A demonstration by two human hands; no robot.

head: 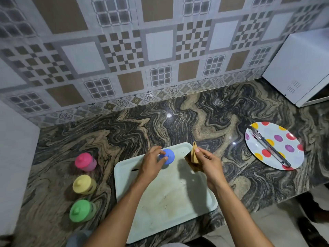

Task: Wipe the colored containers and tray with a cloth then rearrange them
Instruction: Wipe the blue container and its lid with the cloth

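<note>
A pale green tray (167,198) lies on the marbled counter in front of me, stained in places. My left hand (151,163) grips a blue lidded container (169,155) over the tray's far end. To its right, my right hand (208,163) holds a folded tan cloth (193,155) above the tray, a short gap away from the blue container. Left of the tray stand three lidded containers in a column: pink (85,162) farthest, yellow (84,184) in the middle, green (81,210) nearest.
A white plate with coloured dots (277,145) carrying metal tongs (268,146) sits at the right. A white appliance (299,68) stands at the back right corner. The tiled wall runs along the back, and the counter's front edge lies just below the tray.
</note>
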